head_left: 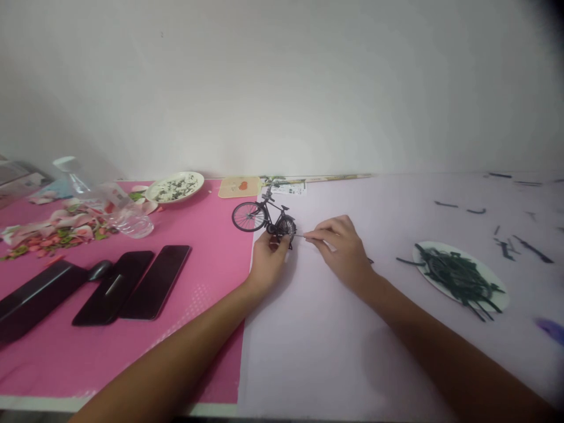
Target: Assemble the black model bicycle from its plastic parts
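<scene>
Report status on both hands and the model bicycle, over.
Left hand gripping model bicycle near rear wheel. Right hand pinching thin rod beside that wheel. Left hand's fingers partly blocking view of wheel's lower part.

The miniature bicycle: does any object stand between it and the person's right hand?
Only the thin rod pinched in the right hand spans the short gap towards the rear of the miniature bicycle; no separate obstacle is visible there.

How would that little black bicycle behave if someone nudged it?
The bicycle would probably tip rather easily, since it looks tall and narrow. Its round wheels suggest it might roll, though the left hand at the rear wheel may check that. The thin spokes and frame look fragile, likely to bend under a hard push.
</scene>
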`<state>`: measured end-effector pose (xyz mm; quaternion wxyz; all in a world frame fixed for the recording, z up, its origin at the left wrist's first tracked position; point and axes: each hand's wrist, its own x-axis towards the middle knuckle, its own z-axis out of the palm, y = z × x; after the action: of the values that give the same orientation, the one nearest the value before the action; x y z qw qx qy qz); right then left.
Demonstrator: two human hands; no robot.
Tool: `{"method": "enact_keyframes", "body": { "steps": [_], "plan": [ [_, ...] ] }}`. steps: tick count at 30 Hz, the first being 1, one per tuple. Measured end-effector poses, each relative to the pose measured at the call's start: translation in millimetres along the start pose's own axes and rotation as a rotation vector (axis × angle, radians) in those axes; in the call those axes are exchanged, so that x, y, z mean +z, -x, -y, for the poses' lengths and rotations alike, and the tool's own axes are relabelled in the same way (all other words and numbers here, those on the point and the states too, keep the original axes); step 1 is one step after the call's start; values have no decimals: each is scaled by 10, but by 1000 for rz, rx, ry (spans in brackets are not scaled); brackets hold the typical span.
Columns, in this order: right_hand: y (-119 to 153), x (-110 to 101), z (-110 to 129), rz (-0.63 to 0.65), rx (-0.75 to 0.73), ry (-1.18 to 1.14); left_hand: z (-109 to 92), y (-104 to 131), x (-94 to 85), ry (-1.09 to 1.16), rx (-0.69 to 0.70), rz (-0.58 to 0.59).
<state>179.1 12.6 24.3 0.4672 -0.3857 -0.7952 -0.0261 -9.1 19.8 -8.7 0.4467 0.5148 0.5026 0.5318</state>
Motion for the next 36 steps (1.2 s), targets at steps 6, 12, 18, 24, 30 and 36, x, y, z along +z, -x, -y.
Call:
{"method": "enact_keyframes", "body": {
  "steps": [6,12,18,24,30,36],
  "plan": [
    [8,-1,2,13,-29,11,9,-2,2,27,1,2],
    [30,18,-27,35,-17,18,26,-6,5,13,8,7],
    [26,1,-5,53,34,23,38,-7,6,4,9,23],
    [27,3,6,84,88,49,31,19,11,26,19,65],
    [23,-7,15,170,149,67,41,33,10,11,28,92],
    [58,-15,64,284,305,-40,-30,56,6,-36,7,89]
  ]
}}
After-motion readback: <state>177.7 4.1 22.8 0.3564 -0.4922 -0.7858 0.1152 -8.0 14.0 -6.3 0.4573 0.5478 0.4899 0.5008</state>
